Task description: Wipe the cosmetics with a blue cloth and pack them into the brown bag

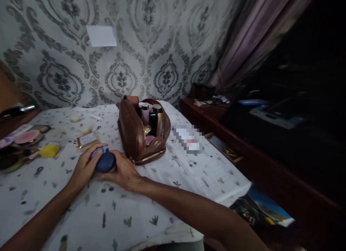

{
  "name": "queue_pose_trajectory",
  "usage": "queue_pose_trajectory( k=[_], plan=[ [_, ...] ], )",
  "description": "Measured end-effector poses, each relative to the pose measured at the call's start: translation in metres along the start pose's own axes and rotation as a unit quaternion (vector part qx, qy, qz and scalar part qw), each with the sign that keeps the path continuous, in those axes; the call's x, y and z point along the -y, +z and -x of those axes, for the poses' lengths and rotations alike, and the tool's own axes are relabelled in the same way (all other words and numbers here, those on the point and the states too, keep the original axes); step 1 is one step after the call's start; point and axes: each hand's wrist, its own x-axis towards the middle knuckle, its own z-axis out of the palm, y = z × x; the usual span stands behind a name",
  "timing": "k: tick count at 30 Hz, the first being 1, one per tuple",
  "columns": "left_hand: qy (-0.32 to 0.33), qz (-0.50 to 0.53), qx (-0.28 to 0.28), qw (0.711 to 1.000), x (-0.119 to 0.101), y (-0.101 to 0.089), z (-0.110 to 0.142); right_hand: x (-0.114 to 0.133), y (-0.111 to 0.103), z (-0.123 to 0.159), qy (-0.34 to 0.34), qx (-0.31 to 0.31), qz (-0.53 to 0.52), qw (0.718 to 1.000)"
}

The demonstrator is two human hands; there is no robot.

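Note:
Between my two hands is a dark blue round case [105,162] that looks like a compact, held above the cloth. My left hand [85,165] is closed at its left side, with a small light blue piece [99,151] beneath the fingers; what that piece is I cannot make out. My right hand [126,173] grips the case from the right, thumb and fingers around its edge. Just beyond the right hand stands a brown leather cosmetic bag [132,130], unzipped, with several bottles [145,114] upright inside. A small gold-edged box [88,140] lies beyond the left hand.
A white patterned cloth [151,207] covers the table. At the left lie a pink round compact [28,136], a yellow sponge [49,150] and other makeup. A blurred-out phone-like object [188,138] rests right of the bag. Beside the table, a drawer [224,148] stands open.

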Motion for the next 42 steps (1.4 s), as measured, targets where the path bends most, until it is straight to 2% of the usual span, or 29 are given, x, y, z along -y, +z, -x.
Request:
queue_pose_trajectory(
  k=[6,10,13,18,22,27,31,33,35,37,40,42],
  plan=[
    [-0.028,0.025,-0.035,0.999,-0.010,-0.009,0.000,0.004,-0.005,0.004,0.008,-0.010,-0.090,0.996],
    [-0.054,0.068,-0.044,0.995,-0.015,-0.014,-0.001,0.006,0.000,-0.002,0.075,-0.016,-0.193,0.978],
    [-0.036,0.059,-0.049,0.996,-0.014,-0.017,-0.002,0.005,0.011,-0.012,0.120,-0.035,-0.306,0.944],
    [-0.016,0.056,-0.058,0.997,-0.002,-0.021,0.004,0.003,0.031,-0.020,0.124,-0.041,-0.495,0.859],
    [0.011,0.079,-0.032,0.996,0.012,-0.016,0.012,0.000,0.026,-0.018,0.115,-0.002,-0.588,0.801],
    [0.062,0.129,0.023,0.990,0.010,-0.015,0.016,0.000,0.007,-0.014,0.136,0.072,-0.597,0.788],
    [0.098,0.188,0.127,0.969,0.004,-0.020,0.019,0.002,0.002,-0.010,0.168,0.117,-0.573,0.793],
    [0.097,0.204,0.182,0.957,0.002,-0.023,0.019,0.003,0.002,-0.010,0.182,0.122,-0.555,0.802],
    [0.090,0.214,0.211,0.949,0.002,-0.025,0.020,0.003,0.004,-0.010,0.191,0.114,-0.549,0.806],
    [0.085,0.220,0.199,0.951,0.002,-0.027,0.020,0.005,0.005,-0.009,0.191,0.104,-0.551,0.806],
    [0.058,0.217,0.144,0.964,0.002,-0.026,0.022,0.007,0.008,-0.008,0.183,0.095,-0.559,0.803],
    [0.034,0.202,0.124,0.971,0.002,-0.026,0.024,0.008,0.009,-0.007,0.179,0.081,-0.550,0.812]
  ],
)
